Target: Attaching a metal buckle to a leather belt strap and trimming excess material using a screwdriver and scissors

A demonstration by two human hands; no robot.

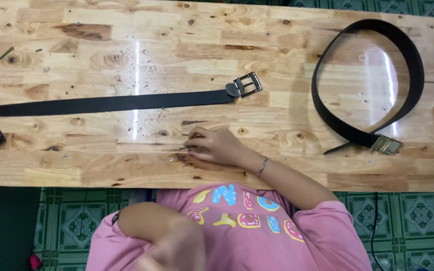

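Right hand (216,146) fingers pinch a small screw (184,148) (on the table (277,115)).

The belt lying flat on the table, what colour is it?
The flat belt is black, with a silver metal buckle. The head view shows it best.

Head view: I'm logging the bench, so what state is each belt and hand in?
Straight belt: laid flat, unbuckled.
Looped belt: curled into a ring.
Right hand: on table, pinching small thin piece.
Left hand: blurred, near chest, grip unclear.
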